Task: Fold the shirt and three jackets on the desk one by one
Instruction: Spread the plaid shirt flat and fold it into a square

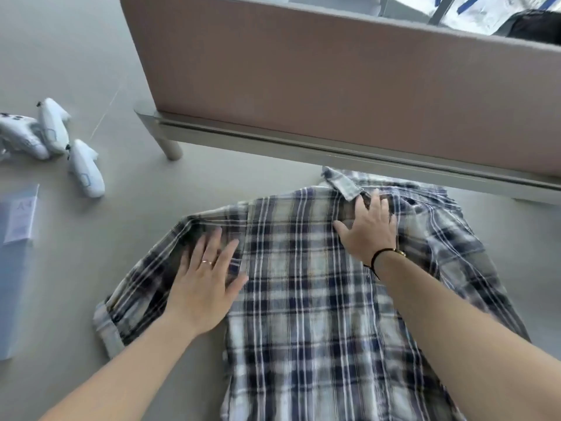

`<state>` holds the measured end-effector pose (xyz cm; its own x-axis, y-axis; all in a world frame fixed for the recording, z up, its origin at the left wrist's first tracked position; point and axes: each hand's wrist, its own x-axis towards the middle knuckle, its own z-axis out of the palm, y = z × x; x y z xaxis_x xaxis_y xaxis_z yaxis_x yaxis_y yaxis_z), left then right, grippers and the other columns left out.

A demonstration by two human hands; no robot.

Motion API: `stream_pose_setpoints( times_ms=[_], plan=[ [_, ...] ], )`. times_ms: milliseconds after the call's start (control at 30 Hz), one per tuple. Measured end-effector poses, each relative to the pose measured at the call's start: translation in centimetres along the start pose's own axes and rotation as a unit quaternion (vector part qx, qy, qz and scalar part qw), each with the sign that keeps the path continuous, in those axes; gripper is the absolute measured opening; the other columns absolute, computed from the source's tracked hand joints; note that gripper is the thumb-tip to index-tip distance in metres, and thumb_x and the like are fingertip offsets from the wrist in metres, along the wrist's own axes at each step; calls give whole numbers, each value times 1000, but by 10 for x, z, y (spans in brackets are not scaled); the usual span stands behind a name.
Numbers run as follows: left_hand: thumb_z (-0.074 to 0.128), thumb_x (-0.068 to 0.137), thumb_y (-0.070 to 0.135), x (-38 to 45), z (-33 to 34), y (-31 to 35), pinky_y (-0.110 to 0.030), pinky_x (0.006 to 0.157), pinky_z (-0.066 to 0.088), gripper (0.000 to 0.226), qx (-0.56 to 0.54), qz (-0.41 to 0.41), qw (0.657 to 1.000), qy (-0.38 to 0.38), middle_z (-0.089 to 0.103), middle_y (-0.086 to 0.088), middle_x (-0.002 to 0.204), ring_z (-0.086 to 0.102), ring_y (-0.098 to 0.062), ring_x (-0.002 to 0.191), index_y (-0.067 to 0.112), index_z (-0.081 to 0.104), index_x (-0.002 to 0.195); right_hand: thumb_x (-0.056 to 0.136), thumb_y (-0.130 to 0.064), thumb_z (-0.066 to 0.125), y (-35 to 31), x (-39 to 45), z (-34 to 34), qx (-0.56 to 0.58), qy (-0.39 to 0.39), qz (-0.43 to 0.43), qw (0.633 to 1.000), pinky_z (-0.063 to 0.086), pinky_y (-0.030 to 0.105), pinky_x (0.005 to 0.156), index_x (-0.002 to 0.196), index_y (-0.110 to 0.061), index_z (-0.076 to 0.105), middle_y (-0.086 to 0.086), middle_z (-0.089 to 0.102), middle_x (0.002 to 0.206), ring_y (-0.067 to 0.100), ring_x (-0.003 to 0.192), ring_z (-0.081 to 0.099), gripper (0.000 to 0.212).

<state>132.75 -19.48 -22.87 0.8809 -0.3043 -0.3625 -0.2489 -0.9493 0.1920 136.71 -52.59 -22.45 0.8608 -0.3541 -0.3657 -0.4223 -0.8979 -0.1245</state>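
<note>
Grey desk [76, 71], matte, with a pinkish partition panel [334, 71] standing along its far edge on a pale metal rail.

Far left edge: a light-blue pack [18, 262] marked "A4", lying flat, closed; contents not visible. Behind it, three white handheld controllers [54, 138] lying in a loose cluster, touching one another.

Centre to right: plaid shirt [303, 299], navy and white check, spread flat on the desk, collar toward the partition, hem running off the bottom of view. Left sleeve angled outward, its cuff rolled.

Left hand [203, 284], ring on one finger, lies flat with fingers straight and spread, pressing the shirt at the left shoulder seam; nothing gripped.

Right hand [368, 229], dark cord at the wrist, also flat, fingers extended, resting on the fabric just below the collar; nothing gripped.

Top right, beyond the partition: blurred pale surfaces with blue strips.
</note>
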Motion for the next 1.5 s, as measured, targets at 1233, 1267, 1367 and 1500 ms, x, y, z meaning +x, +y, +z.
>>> stream_pose_setpoints(
  times_ms=[1233,1267,1367,1500],
  plan=[
    [15,104,59,-87,21,14,-49,123,-14,61,-62,69,993,-79,-26,5,164,-32,-24,149,40,-5,159,104,-56,31,-77,-229,91,66,-46,-68,994,-14,40,123,160,-38,0,-14,-19,164,9,151,-22,67],
    [13,103,62,-87,24,13,-50,122,-17,64,-48,63,993,-92,-30,6,162,-34,-24,148,40,-10,158,103,-58,29,-69,-238,93,59,-41,-45,996,-16,39,123,159,-38,-3,-14,-22,164,10,150,-24,68],
    [7,99,68,-83,26,-4,-51,120,-20,70,7,55,992,-114,-37,9,159,-39,-19,144,40,-24,154,101,-63,25,-45,-264,98,45,-31,4,998,-19,40,122,157,-40,-10,-12,-25,163,11,149,-27,70],
    [1,93,75,-68,20,-37,-51,120,-20,73,53,65,989,-118,-40,10,157,-40,-19,143,42,-31,150,97,-70,21,-13,-296,107,36,-53,47,997,-17,41,123,155,-40,-17,-12,-31,161,10,147,-31,75]
  ],
)
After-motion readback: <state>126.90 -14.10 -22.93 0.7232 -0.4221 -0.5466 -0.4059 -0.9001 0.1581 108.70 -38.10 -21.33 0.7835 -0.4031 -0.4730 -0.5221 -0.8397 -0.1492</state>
